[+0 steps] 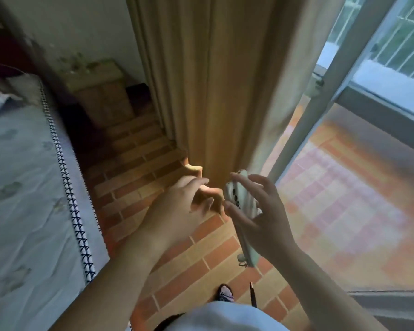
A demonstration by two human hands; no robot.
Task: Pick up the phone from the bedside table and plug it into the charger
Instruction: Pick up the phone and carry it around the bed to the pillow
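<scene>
From the head view I take the curtain (215, 91) as my landmark. My right hand (261, 211) is just in front of its lower hem and holds the phone (240, 211), a pale case turned back-out with the camera lenses facing me; thumb and fingers wrap its edges, and a small strap dangles from its lower end. My left hand (179, 206) is just left of the phone, fingers loosely spread and holding nothing, their tips close to the phone's edge. The bed (22, 187) lies well left of the curtain, and a small wooden cabinet (101, 91) stands beyond it by the wall. I see no charger or cable, so I judge the pick-up done. Next I should steady the phone with both hands, find the cable, then turn the port end toward it.
</scene>
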